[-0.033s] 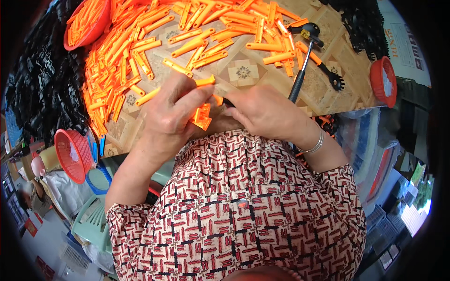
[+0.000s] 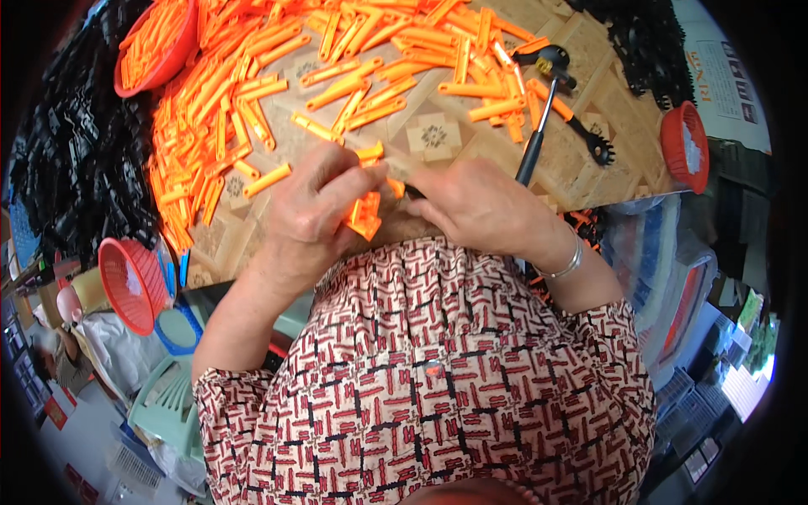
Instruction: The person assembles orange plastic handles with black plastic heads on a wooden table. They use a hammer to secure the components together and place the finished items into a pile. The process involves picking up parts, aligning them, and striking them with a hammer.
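Observation:
My left hand (image 2: 310, 198) is closed around orange plastic pieces in front of my belly. A blocky orange piece (image 2: 364, 217) sticks out below its fingers, and the end of another orange piece (image 2: 370, 154) shows above them. Facing it, my right hand (image 2: 480, 202) pinches a small black plastic part (image 2: 412, 192), mostly hidden by the fingers. A short orange end (image 2: 396, 187) lies between the two hands, close to the black part. How these pieces join is hidden. Loose orange plastic handles (image 2: 379, 112) lie on the table beyond my hands.
A large heap of orange handles (image 2: 202, 109) covers the table's left and far side. Black plastic parts pile up at left (image 2: 76, 160) and far right (image 2: 648, 42). A black-handled tool (image 2: 532, 156) and an assembled orange-black brush-like piece (image 2: 581, 126) lie at right. Red baskets (image 2: 135, 286) stand around.
The orange piece above my left fingers shows less of its length now. Both hands have shifted slightly and keep their grips.

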A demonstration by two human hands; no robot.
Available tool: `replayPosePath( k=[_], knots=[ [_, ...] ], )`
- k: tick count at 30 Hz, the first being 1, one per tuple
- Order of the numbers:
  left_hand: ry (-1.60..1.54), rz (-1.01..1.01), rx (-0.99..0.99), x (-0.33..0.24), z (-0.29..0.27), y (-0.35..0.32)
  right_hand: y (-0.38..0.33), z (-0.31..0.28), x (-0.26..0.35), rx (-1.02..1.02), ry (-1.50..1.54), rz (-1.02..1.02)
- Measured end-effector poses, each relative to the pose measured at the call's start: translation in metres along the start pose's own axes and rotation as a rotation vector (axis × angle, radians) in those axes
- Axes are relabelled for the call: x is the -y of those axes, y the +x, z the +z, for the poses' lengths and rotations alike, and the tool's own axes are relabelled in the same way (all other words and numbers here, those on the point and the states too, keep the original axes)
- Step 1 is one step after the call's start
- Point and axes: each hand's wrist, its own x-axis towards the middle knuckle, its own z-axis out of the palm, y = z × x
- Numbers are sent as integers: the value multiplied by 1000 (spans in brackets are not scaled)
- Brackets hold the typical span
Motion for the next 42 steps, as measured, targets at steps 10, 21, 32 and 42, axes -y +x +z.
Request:
replayPosePath(
  k=[10, 21, 32, 42],
  knots=[
    [-571, -405, -164, 29, 1, 7, -123, -54, -72, -439, -128, 546],
    [-317, -238, -37, 26, 17, 3, -97, -70, -141, -783, -653, 613],
    [-343, -298, -62, 22, 21, -2, -30, -98, -163, -700, -856, 103],
    [-1055, -738, -186, 22, 15, -10, 25, -89, -173, -559, -685, -18]
  ],
)
